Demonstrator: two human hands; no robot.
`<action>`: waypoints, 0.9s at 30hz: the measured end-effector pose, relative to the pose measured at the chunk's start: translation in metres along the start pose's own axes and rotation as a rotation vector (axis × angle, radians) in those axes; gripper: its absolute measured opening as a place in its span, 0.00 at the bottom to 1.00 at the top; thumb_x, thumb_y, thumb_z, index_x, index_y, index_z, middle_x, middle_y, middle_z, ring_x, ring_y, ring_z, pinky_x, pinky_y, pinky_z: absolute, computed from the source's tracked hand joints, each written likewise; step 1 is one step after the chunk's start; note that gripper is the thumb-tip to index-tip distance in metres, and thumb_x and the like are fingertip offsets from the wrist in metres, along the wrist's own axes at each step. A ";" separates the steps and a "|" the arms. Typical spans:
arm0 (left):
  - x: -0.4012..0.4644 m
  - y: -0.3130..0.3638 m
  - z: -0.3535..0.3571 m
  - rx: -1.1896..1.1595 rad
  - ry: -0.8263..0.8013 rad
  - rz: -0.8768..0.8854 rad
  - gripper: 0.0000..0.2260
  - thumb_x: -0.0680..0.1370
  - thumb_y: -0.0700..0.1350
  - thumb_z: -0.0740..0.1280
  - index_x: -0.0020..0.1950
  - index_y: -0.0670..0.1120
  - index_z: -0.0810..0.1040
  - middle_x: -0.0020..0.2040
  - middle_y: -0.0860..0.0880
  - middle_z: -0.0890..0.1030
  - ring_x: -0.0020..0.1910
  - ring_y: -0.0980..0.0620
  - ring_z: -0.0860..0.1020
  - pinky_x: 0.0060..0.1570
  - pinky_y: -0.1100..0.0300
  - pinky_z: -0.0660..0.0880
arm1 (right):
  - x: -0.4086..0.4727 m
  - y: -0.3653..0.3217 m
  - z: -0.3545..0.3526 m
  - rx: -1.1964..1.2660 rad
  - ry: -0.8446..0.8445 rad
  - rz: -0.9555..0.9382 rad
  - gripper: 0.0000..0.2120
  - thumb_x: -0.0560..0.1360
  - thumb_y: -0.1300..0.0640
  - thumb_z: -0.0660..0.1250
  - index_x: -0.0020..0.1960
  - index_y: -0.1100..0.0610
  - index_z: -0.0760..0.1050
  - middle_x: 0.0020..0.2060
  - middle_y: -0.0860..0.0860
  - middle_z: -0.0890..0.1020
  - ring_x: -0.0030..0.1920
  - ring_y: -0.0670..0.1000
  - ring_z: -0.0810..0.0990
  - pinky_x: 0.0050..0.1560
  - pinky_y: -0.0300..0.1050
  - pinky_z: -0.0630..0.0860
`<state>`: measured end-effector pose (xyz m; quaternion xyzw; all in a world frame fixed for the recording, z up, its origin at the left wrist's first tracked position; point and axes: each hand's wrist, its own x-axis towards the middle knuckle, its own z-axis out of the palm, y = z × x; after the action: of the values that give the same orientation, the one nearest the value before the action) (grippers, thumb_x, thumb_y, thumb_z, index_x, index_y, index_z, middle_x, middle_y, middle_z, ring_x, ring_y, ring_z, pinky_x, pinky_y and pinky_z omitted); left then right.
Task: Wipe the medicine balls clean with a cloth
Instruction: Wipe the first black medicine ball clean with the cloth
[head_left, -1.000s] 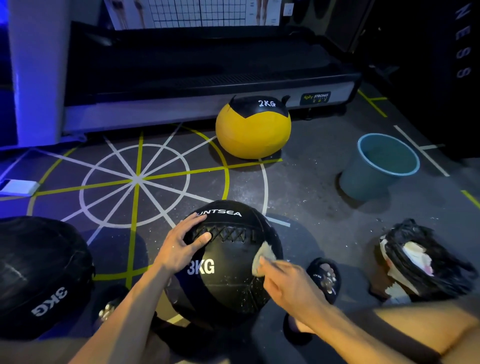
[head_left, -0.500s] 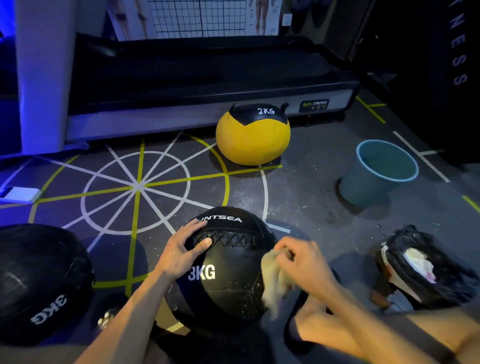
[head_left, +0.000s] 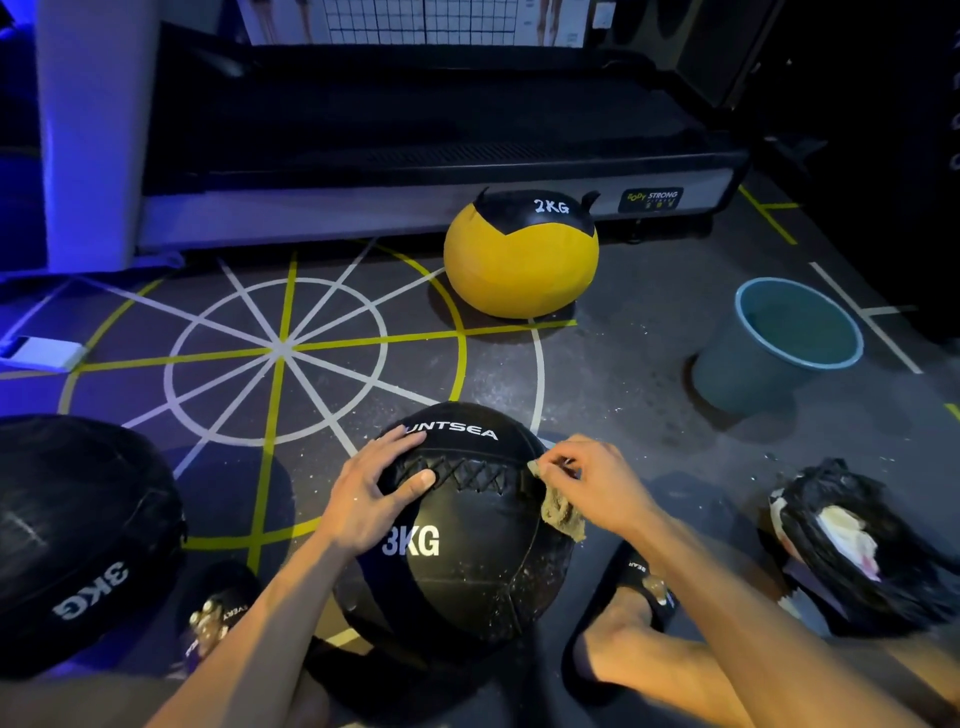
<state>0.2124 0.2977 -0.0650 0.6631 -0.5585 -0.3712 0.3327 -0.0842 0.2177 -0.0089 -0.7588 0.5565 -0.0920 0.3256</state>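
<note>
While your left hand (head_left: 382, 491) lies flat with fingers spread over the top of the black medicine ball (head_left: 467, 525), you steady it on the floor between your feet, likely so it cannot roll under the wiping. Your right hand (head_left: 592, 483) pinches the cloth (head_left: 561, 514) between thumb and fingertips, pressing it to the ball's upper right side beside the cross-stitched seam. White print on this ball reads "UNTSEA" and "3KG". Another black ball (head_left: 78, 535) at your left shows "3KG", the yellow ball (head_left: 519, 265) "2KG", and the treadmill (head_left: 415, 171) behind it "BODY STRONG".
</note>
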 end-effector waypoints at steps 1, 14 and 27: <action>0.000 0.000 0.001 0.007 -0.001 0.006 0.27 0.70 0.78 0.63 0.68 0.76 0.69 0.76 0.64 0.66 0.79 0.53 0.62 0.77 0.37 0.60 | 0.002 -0.001 0.001 0.007 0.009 0.038 0.06 0.80 0.55 0.69 0.47 0.48 0.85 0.43 0.40 0.82 0.45 0.41 0.81 0.53 0.43 0.79; -0.009 0.013 0.010 0.091 -0.006 -0.001 0.28 0.69 0.78 0.60 0.68 0.76 0.67 0.74 0.72 0.61 0.73 0.63 0.54 0.77 0.42 0.55 | 0.041 -0.015 -0.008 -0.195 -0.292 0.324 0.08 0.75 0.57 0.73 0.41 0.62 0.83 0.29 0.55 0.80 0.26 0.48 0.75 0.31 0.39 0.73; -0.007 0.009 0.011 0.097 -0.030 0.054 0.27 0.70 0.78 0.60 0.68 0.75 0.69 0.77 0.67 0.63 0.80 0.56 0.56 0.78 0.44 0.53 | 0.043 -0.006 -0.009 -0.184 -0.466 0.388 0.08 0.71 0.57 0.73 0.46 0.62 0.85 0.38 0.57 0.87 0.35 0.53 0.85 0.43 0.50 0.84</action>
<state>0.1980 0.3027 -0.0615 0.6574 -0.5986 -0.3444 0.3015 -0.0686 0.1764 -0.0082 -0.6656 0.6073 0.1988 0.3856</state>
